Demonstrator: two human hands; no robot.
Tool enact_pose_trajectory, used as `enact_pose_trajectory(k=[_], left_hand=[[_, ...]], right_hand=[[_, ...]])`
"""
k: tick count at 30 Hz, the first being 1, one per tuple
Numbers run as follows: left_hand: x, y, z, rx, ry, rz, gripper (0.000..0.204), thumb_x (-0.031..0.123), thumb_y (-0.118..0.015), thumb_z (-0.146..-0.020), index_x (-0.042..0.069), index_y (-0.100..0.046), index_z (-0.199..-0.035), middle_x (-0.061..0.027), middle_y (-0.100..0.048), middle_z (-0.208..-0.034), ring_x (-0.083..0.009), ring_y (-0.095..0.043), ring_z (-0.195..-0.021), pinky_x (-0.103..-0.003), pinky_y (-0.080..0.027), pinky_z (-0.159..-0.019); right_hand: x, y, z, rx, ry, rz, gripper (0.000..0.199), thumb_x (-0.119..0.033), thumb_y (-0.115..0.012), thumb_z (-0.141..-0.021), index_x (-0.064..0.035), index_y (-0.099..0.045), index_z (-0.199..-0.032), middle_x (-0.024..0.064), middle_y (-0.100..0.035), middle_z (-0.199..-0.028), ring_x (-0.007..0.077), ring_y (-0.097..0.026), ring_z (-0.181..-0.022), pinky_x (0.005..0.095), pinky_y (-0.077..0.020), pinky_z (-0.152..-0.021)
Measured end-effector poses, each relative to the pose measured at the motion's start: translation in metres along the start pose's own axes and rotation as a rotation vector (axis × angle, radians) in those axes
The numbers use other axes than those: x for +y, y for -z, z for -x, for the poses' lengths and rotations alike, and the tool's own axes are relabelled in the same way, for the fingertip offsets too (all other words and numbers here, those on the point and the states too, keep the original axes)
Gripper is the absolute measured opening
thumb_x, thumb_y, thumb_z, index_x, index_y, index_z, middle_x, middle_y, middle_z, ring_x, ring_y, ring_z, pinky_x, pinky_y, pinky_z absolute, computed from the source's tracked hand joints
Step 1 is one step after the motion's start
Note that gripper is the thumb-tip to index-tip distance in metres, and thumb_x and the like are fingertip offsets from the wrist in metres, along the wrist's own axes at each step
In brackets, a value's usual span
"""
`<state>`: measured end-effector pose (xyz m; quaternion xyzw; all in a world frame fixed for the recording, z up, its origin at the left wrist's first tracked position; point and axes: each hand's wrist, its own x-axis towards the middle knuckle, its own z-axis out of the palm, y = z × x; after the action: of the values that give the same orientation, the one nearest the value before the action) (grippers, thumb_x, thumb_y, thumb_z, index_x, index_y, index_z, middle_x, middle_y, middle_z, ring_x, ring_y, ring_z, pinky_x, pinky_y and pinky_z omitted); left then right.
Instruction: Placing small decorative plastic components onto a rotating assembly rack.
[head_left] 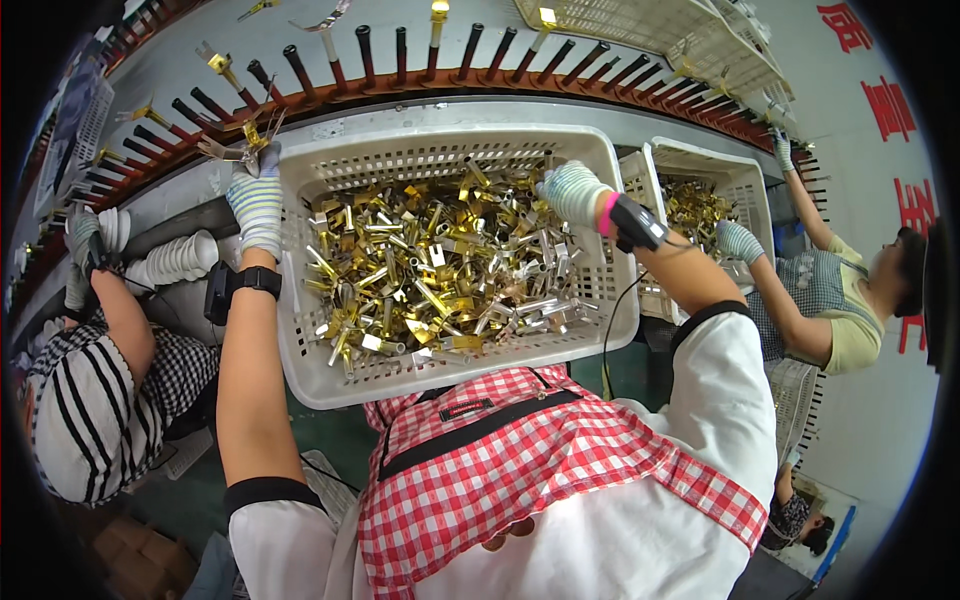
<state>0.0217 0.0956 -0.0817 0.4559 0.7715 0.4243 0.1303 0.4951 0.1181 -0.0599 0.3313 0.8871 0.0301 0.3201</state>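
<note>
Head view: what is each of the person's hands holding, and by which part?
The left hand holds a gold metal clip by its lower end. The right hand is down among the metal parts in the white basket; its grip cannot be told.

A curved conveyor rail carrying dark upright pegs arcs across the top of the view, some pegs tipped with brass-coloured pieces. Just below the rail's right stretch sits a second white perforated crate of gold metal parts, with a co-worker in a yellow top beside it. Under the rail's left end lie stacked white cups, near a person in a striped shirt.
</note>
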Motion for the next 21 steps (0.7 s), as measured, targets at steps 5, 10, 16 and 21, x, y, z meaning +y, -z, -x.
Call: enact_pose_trajectory(k=[5, 10, 16, 21], left_hand=[[-0.002, -0.002, 0.005, 0.044, -0.047, -0.009, 0.064, 0.055, -0.065, -0.081, -0.004, -0.065, -0.105, -0.0256, -0.066, -0.100, -0.0414, -0.062, -0.097, -0.044, -0.047, -0.084], [-0.003, 0.009, 0.009, -0.007, -0.008, 0.039, 0.061, 0.053, -0.067, -0.080, -0.004, -0.066, -0.103, -0.0228, -0.067, -0.100, -0.0391, -0.063, -0.094, -0.042, -0.047, -0.083], [0.015, 0.007, 0.010, 0.052, -0.062, -0.104, 0.066, 0.058, -0.065, -0.079, -0.004, -0.066, -0.101, -0.0256, -0.067, -0.096, -0.0423, -0.062, -0.094, -0.044, -0.048, -0.081], [0.000, 0.006, 0.004, 0.025, -0.022, -0.086, 0.064, 0.056, -0.066, -0.080, -0.005, -0.066, -0.101, -0.0267, -0.066, -0.095, -0.0438, -0.061, -0.094, -0.044, -0.048, -0.081]], right_hand=[[0.005, 0.011, 0.000, -0.129, 0.066, -0.037, 0.018, -0.013, -0.062, -0.078, -0.0050, -0.069, -0.094, 0.0156, -0.070, -0.090, 0.0299, -0.069, -0.082, 0.0388, -0.0542, -0.068], [0.055, 0.098, 0.018, 0.621, 0.109, -0.719, 0.030, -0.016, -0.066, -0.083, -0.0042, -0.064, -0.110, 0.0126, -0.067, -0.089, 0.0287, -0.064, -0.080, 0.0369, -0.0533, -0.073], [0.156, 0.060, -0.030, 0.985, -0.668, -1.109, 0.042, -0.033, -0.072, -0.083, 0.0006, -0.067, -0.107, 0.0091, -0.067, -0.093, 0.0213, -0.063, -0.090, 0.0322, -0.0489, -0.082], [0.181, 0.025, -0.095, 1.193, -0.363, -1.862, 0.029, -0.026, -0.069, -0.087, 0.0011, -0.066, -0.098, 0.0038, -0.064, -0.078, 0.0146, -0.055, -0.072, 0.0265, -0.0473, -0.065]])
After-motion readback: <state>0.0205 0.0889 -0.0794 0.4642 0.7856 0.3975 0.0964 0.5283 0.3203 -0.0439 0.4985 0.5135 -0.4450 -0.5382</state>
